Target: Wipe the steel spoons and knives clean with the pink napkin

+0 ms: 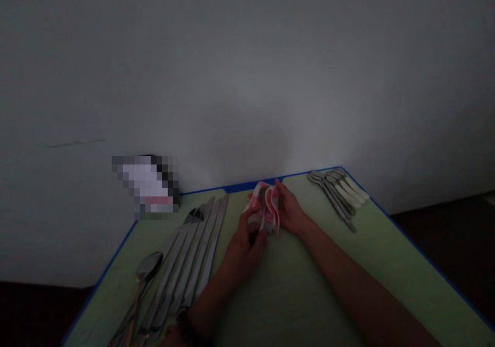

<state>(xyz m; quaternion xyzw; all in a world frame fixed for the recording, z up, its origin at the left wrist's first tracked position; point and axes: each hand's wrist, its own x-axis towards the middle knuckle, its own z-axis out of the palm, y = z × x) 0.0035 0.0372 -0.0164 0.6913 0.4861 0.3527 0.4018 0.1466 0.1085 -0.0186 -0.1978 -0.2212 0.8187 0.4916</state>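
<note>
A pink and white cloth [266, 204] is bunched up near the far edge of the green table [309, 285]. My left hand [243, 244] is curled, and its fingers grip the cloth's near left part. My right hand [290, 210] grips the cloth's right side with closed fingers. A thin metal piece seems to sit inside the folds, too dim to name.
Several long knives [193, 259] lie side by side left of my hands, with a spoon [145, 272] further left. Several spoons and white-handled pieces [340, 192] lie at the far right corner. A blurred box [147, 184] stands at the far left. A pale wall rises behind the blue-edged table.
</note>
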